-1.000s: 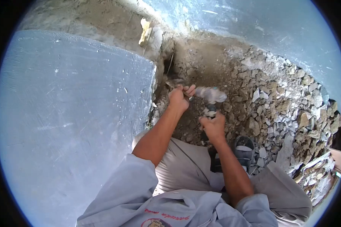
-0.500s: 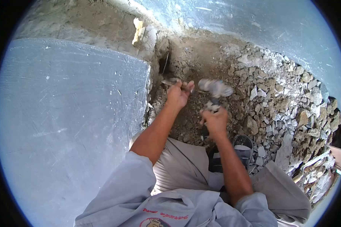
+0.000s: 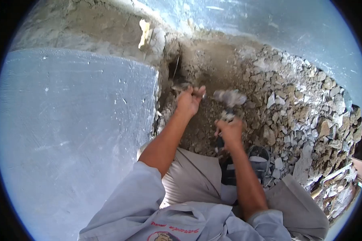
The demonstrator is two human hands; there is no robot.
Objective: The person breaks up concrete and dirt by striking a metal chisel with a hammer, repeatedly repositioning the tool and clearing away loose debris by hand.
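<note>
My left hand [image 3: 189, 102] is closed around a chisel [image 3: 182, 86], whose far end points left into the broken edge of the slab. The chisel's near end shows just right of my fingers. My right hand [image 3: 230, 131] grips a hammer [image 3: 230, 97] by its dark handle. The hammer head is blurred by motion and sits to the right of the chisel, apart from it. A dark hole [image 3: 173, 66] with a thin rod [image 3: 176, 66] in it opens just beyond my left hand.
A smooth grey slab [image 3: 76, 132] lies to my left, and another grey surface [image 3: 285, 24] spans the far side. Broken rubble [image 3: 293, 104] covers the ground at right. A yellowish scrap [image 3: 144, 34] stands near the slab's far corner. My shoe [image 3: 259, 160] rests among stones.
The hammer and my right hand have shifted slightly towards me. My left hand stays in nearly the same place with the chisel. The view has tilted a little.
</note>
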